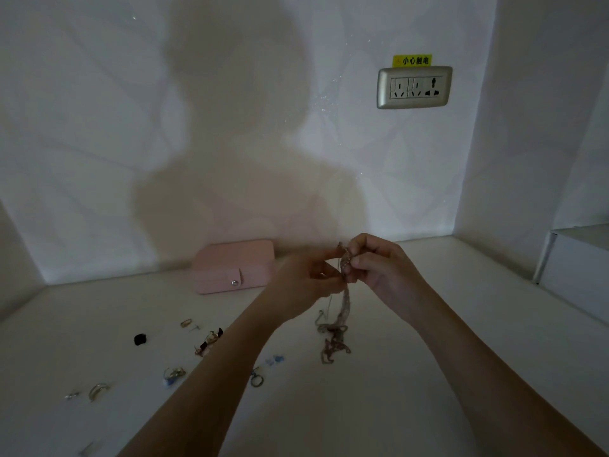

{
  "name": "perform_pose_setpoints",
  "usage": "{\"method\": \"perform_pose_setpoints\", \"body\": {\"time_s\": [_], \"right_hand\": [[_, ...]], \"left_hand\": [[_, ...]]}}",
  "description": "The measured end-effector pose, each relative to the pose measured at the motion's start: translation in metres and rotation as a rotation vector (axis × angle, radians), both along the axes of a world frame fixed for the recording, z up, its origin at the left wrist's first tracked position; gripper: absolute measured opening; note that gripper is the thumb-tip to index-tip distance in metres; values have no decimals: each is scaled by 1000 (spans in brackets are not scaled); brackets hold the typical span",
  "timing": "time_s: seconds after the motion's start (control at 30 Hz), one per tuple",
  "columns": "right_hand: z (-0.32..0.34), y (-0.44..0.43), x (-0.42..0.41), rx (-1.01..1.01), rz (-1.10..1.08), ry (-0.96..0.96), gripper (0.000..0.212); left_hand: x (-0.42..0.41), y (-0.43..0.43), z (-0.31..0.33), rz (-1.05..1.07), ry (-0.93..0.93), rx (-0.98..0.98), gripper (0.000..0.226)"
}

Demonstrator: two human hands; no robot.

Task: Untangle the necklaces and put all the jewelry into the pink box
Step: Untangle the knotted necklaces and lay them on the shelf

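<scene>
Pink box (234, 267) lies shut behind scattered rings (98, 390); left hand (306, 278) and right hand (379, 268) pinch tangled necklaces (336, 334).

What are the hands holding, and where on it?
The left hand and right hand pinch the tangled metal necklace chains at their top; the rest dangles.

Pinched tangled necklaces (336, 338) with left hand (301, 283) and right hand (382, 268), lower end resting on surface (412, 374) near closed box (232, 267) and scattered jewelry (209, 341).
</scene>
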State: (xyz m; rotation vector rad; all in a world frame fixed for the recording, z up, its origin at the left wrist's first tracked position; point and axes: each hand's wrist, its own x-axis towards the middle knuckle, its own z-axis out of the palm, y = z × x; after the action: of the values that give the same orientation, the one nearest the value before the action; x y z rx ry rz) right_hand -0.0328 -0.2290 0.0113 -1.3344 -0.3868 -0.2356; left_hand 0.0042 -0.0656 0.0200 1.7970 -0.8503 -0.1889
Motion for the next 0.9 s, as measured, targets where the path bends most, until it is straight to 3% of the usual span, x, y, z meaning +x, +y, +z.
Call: {"method": "perform_pose_setpoints", "body": {"time_s": [0.27, 0.5, 0.6, 0.77, 0.9], "right_hand": [[-1, -5, 4, -110, -95, -20, 0], [-4, -5, 2, -270, -121, -13, 5], [-3, -8, 0, -237, -59, 34, 4], [0, -6, -2, -195, 94, 96, 9], [0, -2, -2, -213, 54, 83, 10]], "left_hand": [[4, 3, 0, 15, 424, -323, 4], [2, 1, -6, 26, 258, -214, 14], [4, 4, -7, 95, 193, -216, 8], [5, 4, -10, 142, 127, -168, 16], [5, 4, -14, 74, 190, -166, 20]]}}
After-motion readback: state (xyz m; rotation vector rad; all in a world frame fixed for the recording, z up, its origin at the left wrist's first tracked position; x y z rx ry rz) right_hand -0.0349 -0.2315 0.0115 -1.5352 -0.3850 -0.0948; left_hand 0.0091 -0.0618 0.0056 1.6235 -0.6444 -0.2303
